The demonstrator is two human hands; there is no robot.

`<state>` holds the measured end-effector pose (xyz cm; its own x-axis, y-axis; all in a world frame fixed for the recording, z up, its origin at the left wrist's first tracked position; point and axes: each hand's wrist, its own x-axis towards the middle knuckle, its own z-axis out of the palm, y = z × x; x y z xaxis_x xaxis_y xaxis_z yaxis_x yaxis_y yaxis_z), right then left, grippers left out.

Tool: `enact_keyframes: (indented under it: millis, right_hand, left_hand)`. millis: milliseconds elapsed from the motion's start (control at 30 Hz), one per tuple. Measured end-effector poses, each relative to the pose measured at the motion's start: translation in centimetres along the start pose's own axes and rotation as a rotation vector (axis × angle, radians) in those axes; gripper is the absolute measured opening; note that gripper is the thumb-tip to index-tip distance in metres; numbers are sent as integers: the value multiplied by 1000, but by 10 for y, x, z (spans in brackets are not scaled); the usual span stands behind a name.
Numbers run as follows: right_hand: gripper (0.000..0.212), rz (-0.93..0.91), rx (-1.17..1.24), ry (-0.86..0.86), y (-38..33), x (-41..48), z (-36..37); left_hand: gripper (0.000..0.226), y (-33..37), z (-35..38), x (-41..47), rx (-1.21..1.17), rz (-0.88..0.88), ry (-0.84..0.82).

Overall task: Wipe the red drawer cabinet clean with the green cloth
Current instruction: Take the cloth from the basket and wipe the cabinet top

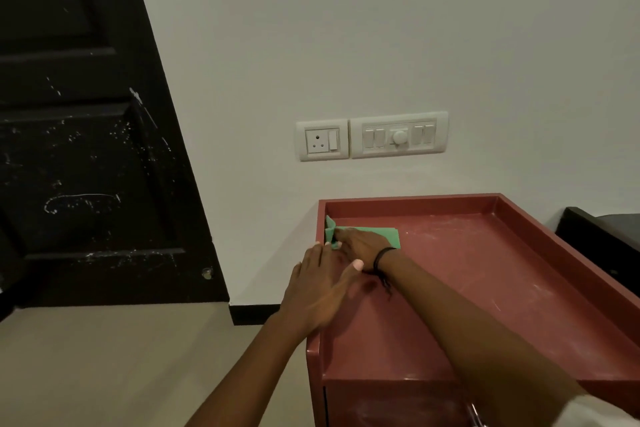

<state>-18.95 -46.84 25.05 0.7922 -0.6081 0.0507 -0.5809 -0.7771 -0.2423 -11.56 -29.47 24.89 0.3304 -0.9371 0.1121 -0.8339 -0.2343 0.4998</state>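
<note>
The red drawer cabinet (485, 274) stands against the white wall, its recessed top ringed by a raised rim and streaked with pale dust. A folded green cloth (377, 231) lies in the far left corner of that top, one edge riding up the left rim. My right hand (360, 246) presses flat on the cloth, a black band around its wrist. My left hand (318, 291) rests on the cabinet's left rim with fingers stretched forward, fingertips touching the cloth's near edge. The part of the cloth under my right hand is hidden.
A socket and switch panel (372, 137) sits on the wall above the cabinet. A black door (86, 149) fills the left. Dark furniture (602, 239) stands to the right of the cabinet. Beige floor (121, 364) lies to the left.
</note>
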Motion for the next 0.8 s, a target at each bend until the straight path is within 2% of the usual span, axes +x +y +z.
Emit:
enact_keyframes:
  millis: [200, 333, 467, 600, 800]
  right_hand:
    - [37, 41, -18, -4, 21, 52, -4]
    - [41, 9, 1, -16, 16, 34, 0]
    - [43, -15, 18, -49, 4, -10, 2]
    - [46, 8, 116, -1, -7, -74, 6]
    - [41, -120, 75, 0, -23, -167, 10]
  left_hand:
    - [118, -3, 3, 2, 96, -1, -47]
    - [104, 1, 0, 1, 125, 1, -31]
    - [97, 2, -2, -1, 123, 20, -2]
    - [108, 5, -7, -4, 116, 26, -10]
    - [95, 6, -11, -4, 355, 85, -96]
